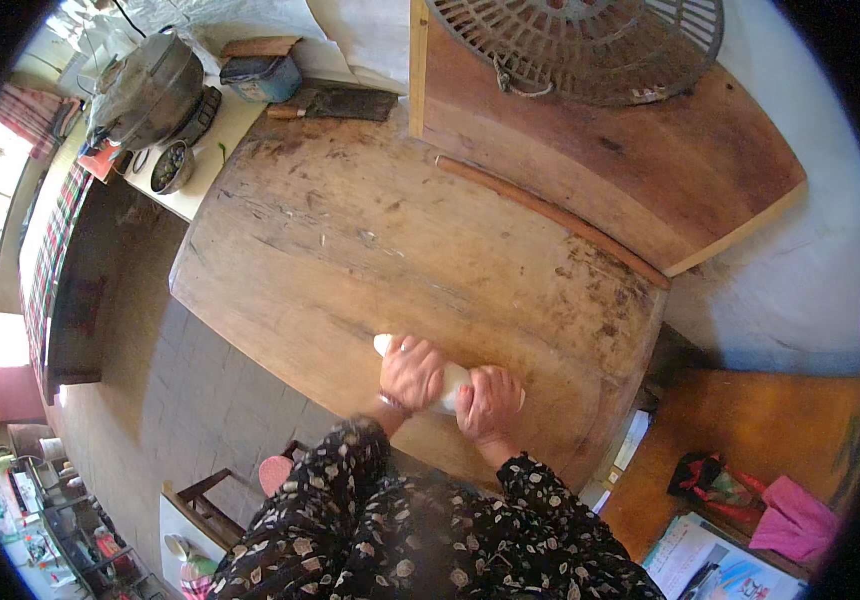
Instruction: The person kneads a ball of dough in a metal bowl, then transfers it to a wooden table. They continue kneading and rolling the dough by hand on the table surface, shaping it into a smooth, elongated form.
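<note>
A long roll of pale dough (454,384) lies on the worn wooden board (310,262), near its front edge. My left hand (413,373) wraps over the dough's left part, and a small end of it sticks out past the fingers. On the right part rests my right hand (490,403), fingers curled over the dough. Dough shows between the two hands; the parts beneath the palms are hidden. Farther back, a long wooden rolling pin (550,217) lies on the board beside an upright wooden panel. A cleaver (347,105) with a wooden handle rests at the board's far left corner.
A round plastic basket (587,45) leans on the wooden panel (610,165). At the left stand a large metal pot (148,90), a small bowl (172,168) and a blue plastic tub (263,79). Pink cloth (794,517) lies on a wooden surface at the lower right.
</note>
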### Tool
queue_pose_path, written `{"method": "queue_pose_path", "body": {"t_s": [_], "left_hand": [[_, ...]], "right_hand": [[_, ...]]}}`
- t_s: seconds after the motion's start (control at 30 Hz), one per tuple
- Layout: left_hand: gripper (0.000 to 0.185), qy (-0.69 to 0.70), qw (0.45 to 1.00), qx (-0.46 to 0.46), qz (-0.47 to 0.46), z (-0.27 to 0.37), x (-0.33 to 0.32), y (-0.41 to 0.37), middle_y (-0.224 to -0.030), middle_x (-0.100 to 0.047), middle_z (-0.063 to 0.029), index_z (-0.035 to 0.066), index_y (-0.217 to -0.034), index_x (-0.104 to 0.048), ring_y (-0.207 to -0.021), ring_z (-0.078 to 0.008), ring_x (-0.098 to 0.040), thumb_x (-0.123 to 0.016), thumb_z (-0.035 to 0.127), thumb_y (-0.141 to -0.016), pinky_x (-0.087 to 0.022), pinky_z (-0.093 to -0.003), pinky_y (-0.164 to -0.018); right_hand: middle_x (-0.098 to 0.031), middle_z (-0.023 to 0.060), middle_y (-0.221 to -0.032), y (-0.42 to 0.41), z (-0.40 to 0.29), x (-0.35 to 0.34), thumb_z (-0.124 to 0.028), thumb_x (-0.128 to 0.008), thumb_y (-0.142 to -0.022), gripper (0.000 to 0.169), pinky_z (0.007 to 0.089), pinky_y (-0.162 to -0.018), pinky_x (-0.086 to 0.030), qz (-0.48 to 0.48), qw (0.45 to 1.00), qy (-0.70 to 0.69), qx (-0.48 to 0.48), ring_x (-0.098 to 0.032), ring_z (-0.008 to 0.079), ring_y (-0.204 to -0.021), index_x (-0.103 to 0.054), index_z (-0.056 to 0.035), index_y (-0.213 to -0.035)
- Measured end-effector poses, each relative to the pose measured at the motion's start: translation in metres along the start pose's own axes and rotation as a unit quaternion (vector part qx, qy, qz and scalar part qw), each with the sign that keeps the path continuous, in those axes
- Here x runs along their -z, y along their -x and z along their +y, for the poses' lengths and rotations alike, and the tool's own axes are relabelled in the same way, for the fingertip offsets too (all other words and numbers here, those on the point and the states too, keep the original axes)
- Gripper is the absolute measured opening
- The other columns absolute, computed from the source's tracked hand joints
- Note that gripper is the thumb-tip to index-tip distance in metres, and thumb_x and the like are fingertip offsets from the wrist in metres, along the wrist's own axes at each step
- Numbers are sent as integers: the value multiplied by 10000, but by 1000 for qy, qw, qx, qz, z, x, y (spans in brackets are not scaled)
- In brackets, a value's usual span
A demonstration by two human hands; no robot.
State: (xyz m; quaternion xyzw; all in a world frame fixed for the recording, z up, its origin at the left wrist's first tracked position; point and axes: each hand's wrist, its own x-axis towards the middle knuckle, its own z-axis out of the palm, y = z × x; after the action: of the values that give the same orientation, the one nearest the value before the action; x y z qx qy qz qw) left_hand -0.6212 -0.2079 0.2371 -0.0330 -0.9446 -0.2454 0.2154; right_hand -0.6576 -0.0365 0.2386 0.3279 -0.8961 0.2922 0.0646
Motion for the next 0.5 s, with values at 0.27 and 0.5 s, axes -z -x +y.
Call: {"method": "queue_pose_path", "body": {"t_s": [0.27, 0.5], "left_hand": [[96, -65, 990, 80, -97, -20, -9, -47, -770, -566, -59, 104, -713, -583, -813, -276, -553, -591, 197, -733, -432, -416, -710], [116, -50, 989, 66, -122, -34, -17, -65, -762, -565, -89, 91, -715, -564, -787, -296, -547, -570, 195, -766, -411, -429, -695]], "right_hand": [[-581, 147, -744, -52, 10, -25, -284, -511, -899, 244, 487, -648, -412, -29, 988, -46, -145, -557, 357, -725, -555, -69, -792], [-595, 196, -723, -73, 17, -27, -285, -491, -931, 301, 498, -617, -432, -102, 963, -91, -231, -567, 408, -700, -554, -38, -772]]}}
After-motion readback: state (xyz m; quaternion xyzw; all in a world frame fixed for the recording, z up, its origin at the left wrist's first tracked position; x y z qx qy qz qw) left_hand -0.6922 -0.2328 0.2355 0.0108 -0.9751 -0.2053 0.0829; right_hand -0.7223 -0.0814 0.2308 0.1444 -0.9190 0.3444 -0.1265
